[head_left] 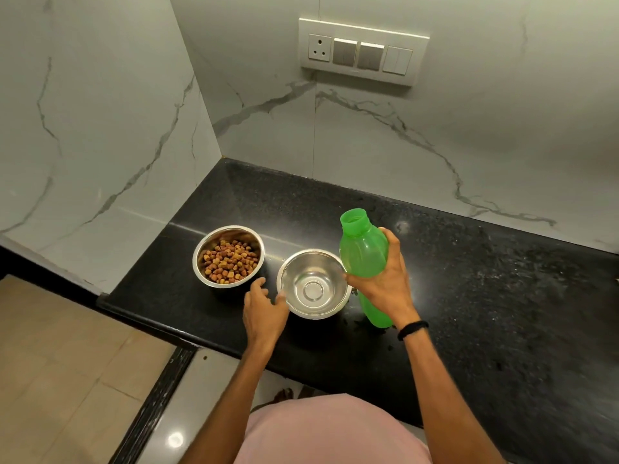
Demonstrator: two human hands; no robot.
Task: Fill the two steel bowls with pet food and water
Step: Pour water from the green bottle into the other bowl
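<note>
Black speckled stone forms your table, set into a corner of white veined wall. Your right grip is wrapped round the middle of a green translucent bottle, thumb on the side nearest you and fingers curled round the far side; a dark band sits on that wrist. You hold the bottle tilted, its uncapped mouth above and to the left of the grip and its base below the wrist, close to the table, though you cannot tell whether it touches. Just left of this grip, with its rim under the bottle's shoulder, stands the empty steel bowl; its shiny floor shows reflections, and any water in it cannot be made out. Your left grip is released and holds nothing, fingers loosely bent, with the thumb at that bowl's near left rim and the fingertips reaching toward the gap between the two bowls. Beyond and left of those fingertips, apart from the first bowl, stands the second steel bowl, holding brown and tan kibble. High above the right grip, a white switch panel is fixed to the wall. Below your forearms shows pink clothing, and to the left of it pale floor tiles.
</note>
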